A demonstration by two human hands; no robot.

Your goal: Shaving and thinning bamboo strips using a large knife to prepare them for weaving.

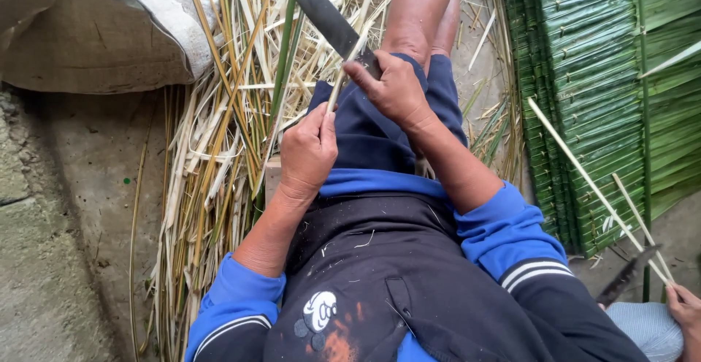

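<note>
Midway, my left hand (pixel 307 150) grips a thin cane strip (pixel 343 73) while my right hand (pixel 391 88) clenches the knife (pixel 321 11), shaving unfinished.

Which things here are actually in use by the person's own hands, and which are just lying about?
In use: left hand gripping a thin pale strip; right hand holding a long dark blade against it.

Lying about: pile of split stalks, woven sack, stacked green leaf panels, a co-worker's hand.

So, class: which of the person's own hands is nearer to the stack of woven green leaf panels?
Right. The right hand, holding the long knife, sits closer to the green panels; the left hand, gripping the pale strip, lies farther away.
</note>
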